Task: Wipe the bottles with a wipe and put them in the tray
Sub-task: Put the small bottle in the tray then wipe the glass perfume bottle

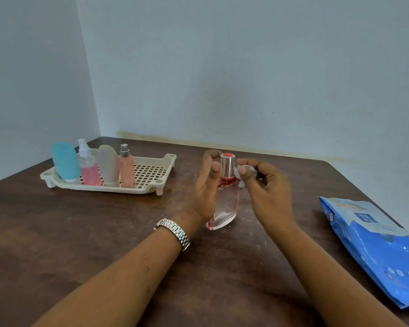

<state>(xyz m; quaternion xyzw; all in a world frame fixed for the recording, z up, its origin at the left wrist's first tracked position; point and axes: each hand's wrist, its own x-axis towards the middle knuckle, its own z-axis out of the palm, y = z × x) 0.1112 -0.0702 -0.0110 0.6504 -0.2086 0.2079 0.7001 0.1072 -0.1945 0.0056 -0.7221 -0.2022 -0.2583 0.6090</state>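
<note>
A clear pink perfume bottle (225,206) with a silver cap topped in red stands at the middle of the table. My left hand (207,187) curls round its left side, thumb and fingers by the cap. My right hand (263,192) pinches a small white wipe (240,177) against the cap's right side. A cream slotted tray (149,172) sits at the back left. Several bottles stand upright in its left half: a teal tube (65,162), a pink spray bottle (88,166), a frosted tube (108,165) and a peach spray bottle (126,168).
A blue pack of wet wipes (373,246) lies at the right edge of the dark wooden table (80,232). Pale walls meet in a corner behind the tray. The tray's right half holds nothing.
</note>
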